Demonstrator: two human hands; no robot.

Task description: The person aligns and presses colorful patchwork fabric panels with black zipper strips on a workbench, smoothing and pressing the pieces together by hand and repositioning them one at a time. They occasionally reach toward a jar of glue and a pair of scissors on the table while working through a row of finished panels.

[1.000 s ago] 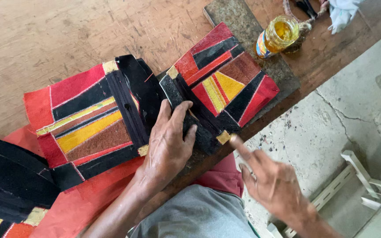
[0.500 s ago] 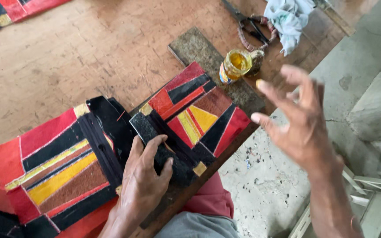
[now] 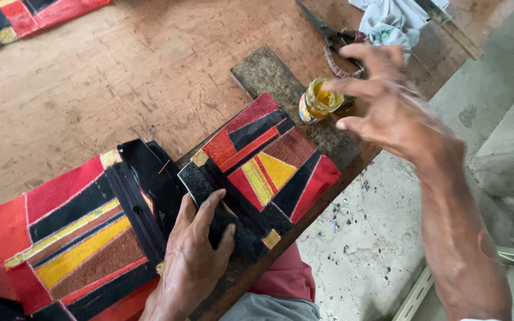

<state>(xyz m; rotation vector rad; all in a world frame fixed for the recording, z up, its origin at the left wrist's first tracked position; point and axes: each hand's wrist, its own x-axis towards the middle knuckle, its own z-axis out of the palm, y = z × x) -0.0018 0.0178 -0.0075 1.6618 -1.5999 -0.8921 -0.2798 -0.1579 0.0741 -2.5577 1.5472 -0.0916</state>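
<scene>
At the far left, a second patchwork piece [image 3: 13, 21] in red, black and tan lay at the top corner of the wooden table [image 3: 120, 77], well away from the work. Below it, a patchwork panel [image 3: 72, 232] of red, black, yellow and brown strips lay flat at the near edge of the table, joined by a black folded strip [image 3: 147, 190] to its twin further right.

The left hand [image 3: 194, 261] pressed down flat on that black middle part, palm down, fingers spread and laid along the dark band; it clasped nothing, only held the cloth against the table. Just to its right, the second patchwork panel [image 3: 269, 163] rested partly on a dark, rough slab [image 3: 269, 74] that ran slantwise toward the table's edge.

Beyond the panel's upper corner stood a small open jar [image 3: 319, 101] of yellow-orange stuff on the slab. The right hand [image 3: 388, 107] hovered above and just beside the jar, fingers apart and curled loosely, holding nothing that I could see; it was somewhat blurred. Behind it lay scissors [image 3: 328, 32] and a crumpled pale cloth [image 3: 391, 21]. To the right the concrete floor [image 3: 376, 238] showed below the table.
</scene>
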